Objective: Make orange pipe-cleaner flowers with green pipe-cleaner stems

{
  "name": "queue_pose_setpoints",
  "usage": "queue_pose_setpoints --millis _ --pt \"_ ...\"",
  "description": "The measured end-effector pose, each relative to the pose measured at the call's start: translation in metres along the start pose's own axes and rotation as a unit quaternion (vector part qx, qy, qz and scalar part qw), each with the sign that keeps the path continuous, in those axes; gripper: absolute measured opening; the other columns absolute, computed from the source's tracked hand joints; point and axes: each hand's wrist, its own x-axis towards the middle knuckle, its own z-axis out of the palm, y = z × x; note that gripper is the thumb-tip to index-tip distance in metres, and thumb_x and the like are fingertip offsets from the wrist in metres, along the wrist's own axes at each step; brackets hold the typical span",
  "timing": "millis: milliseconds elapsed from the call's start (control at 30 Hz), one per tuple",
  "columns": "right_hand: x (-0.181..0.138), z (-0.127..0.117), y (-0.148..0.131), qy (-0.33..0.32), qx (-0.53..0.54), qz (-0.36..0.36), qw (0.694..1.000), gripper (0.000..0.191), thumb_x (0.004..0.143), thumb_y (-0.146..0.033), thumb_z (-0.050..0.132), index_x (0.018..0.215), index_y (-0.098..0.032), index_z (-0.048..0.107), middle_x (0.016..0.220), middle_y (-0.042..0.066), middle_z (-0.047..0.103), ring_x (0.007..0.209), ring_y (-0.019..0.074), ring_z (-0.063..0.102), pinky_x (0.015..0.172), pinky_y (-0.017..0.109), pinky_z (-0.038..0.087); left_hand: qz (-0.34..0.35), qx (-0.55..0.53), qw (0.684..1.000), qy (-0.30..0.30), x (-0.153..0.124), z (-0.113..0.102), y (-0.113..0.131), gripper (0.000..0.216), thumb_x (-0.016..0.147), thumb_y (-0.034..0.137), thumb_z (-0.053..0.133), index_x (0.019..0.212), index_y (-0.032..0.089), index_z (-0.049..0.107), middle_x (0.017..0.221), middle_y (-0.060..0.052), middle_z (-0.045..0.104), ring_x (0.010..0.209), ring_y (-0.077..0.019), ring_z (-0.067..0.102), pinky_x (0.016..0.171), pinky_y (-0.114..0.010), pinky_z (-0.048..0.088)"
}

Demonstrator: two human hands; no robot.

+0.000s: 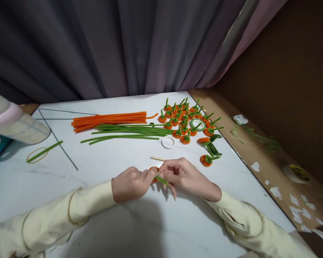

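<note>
Between my two hands is a small orange pipe-cleaner pumpkin (154, 168), partly hidden by fingers, its green stem (162, 180) pointing down and right. My left hand (133, 182) is closed on it, thumb and forefinger pinching from the left. From the right, my right hand (184, 177) pinches with thumb and forefinger close to the stem; what lies between those fingertips is too small to make out. Its lower fingers are partly spread. Just behind the hands lies a thin wooden stick (158, 158), partly covered by the right hand.
Orange pipe cleaners (110, 120) and green pipe cleaners (134, 129) lie farther back. Several finished pumpkins (185, 139) cluster at right around a green tape roll (197, 124). A white ring (168, 142) is nearby. A bottle (18, 120) stands left; paper scraps (296, 213) lie right.
</note>
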Motion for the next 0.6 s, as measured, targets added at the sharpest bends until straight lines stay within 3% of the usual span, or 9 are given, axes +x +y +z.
queue_pose_setpoints --millis 67,100,200,300,367,433,467,533,600 --pt "-0.003 -0.001 0.003 0.062 -0.163 -0.114 0.978 0.021 0.089 -0.022 0.044 0.074 -0.014 0.056 0.055 -0.001 0.055 0.045 0.0099 0.05 0.045 0.021 0.04 -0.069 -0.037 0.997 -0.025 0.002 -0.002 -0.001 0.027 0.097 0.018 0.018 0.095 0.013 0.044 0.049 0.004 0.052 0.031 -0.012 0.047 0.032 -0.024 0.026" --pt "-0.004 -0.001 0.005 0.093 -0.253 -0.181 0.946 0.021 0.089 -0.018 0.041 0.076 -0.013 0.056 0.059 0.002 0.056 0.049 0.0108 0.05 0.047 0.022 0.039 -0.109 -0.064 0.991 -0.045 0.004 -0.005 -0.001 0.029 0.098 0.021 0.017 0.093 0.015 0.045 0.052 0.004 0.054 0.033 -0.012 0.049 0.033 -0.024 0.027" --pt "-0.008 0.0 0.008 0.134 -0.473 -0.332 0.805 0.023 0.088 -0.007 0.033 0.084 -0.01 0.056 0.064 0.005 0.055 0.054 0.0135 0.048 0.049 0.025 0.037 -0.18 -0.155 0.965 -0.108 0.008 -0.013 -0.004 0.031 0.099 0.024 0.016 0.084 0.018 0.043 0.051 0.006 0.049 0.037 -0.0117 0.052 0.039 -0.022 0.03" --pt "-0.008 0.001 0.009 0.129 -0.591 -0.388 0.695 0.025 0.088 -0.003 0.031 0.09 -0.008 0.055 0.064 0.006 0.055 0.056 0.0162 0.049 0.046 0.027 0.035 -0.147 -0.161 0.97 -0.111 0.009 -0.016 -0.007 0.028 0.099 0.026 0.019 0.084 0.019 0.042 0.047 0.007 0.047 0.036 -0.0116 0.05 0.038 -0.023 0.027" --pt "-0.007 0.002 0.009 0.126 -0.62 -0.404 0.661 0.023 0.088 -0.004 0.033 0.092 -0.005 0.056 0.066 0.007 0.056 0.058 0.0177 0.051 0.045 0.028 0.034 -0.096 -0.113 0.985 -0.089 0.007 -0.013 -0.009 0.028 0.098 0.023 0.02 0.083 0.018 0.042 0.051 0.006 0.051 0.036 -0.0115 0.049 0.038 -0.025 0.024" --pt "-0.006 0.004 0.008 0.133 -0.623 -0.402 0.657 0.023 0.088 -0.004 0.034 0.091 -0.005 0.057 0.065 0.007 0.055 0.058 0.0178 0.051 0.044 0.029 0.032 -0.042 -0.057 0.996 -0.057 0.005 -0.008 -0.011 0.028 0.098 0.019 0.022 0.078 0.018 0.041 0.052 0.005 0.052 0.036 -0.0113 0.047 0.037 -0.027 0.022" --pt "-0.006 0.005 0.008 0.137 -0.613 -0.396 0.669 0.023 0.087 -0.003 0.034 0.089 -0.005 0.057 0.063 0.006 0.054 0.056 0.0174 0.05 0.043 0.028 0.031 -0.017 -0.032 0.999 -0.037 0.004 -0.006 -0.011 0.028 0.097 0.017 0.023 0.075 0.018 0.04 0.052 0.004 0.052 0.036 -0.0113 0.046 0.037 -0.027 0.022" --pt "-0.006 0.008 0.008 0.135 -0.566 -0.371 0.724 0.025 0.086 -0.004 0.032 0.084 -0.007 0.057 0.061 0.005 0.053 0.054 0.0161 0.047 0.044 0.028 0.03 0.025 0.013 1.0 0.002 0.003 -0.003 -0.012 0.026 0.096 0.013 0.027 0.073 0.018 0.039 0.052 0.004 0.05 0.035 -0.0118 0.044 0.036 -0.028 0.022" --pt "-0.007 0.011 0.006 0.126 -0.478 -0.325 0.806 0.024 0.086 -0.008 0.033 0.08 -0.01 0.056 0.062 0.005 0.053 0.053 0.014 0.045 0.046 0.026 0.033 0.056 0.054 0.997 0.03 0.002 -0.002 -0.012 0.023 0.095 0.012 0.031 0.074 0.018 0.039 0.051 0.004 0.049 0.035 -0.0125 0.042 0.035 -0.029 0.022"
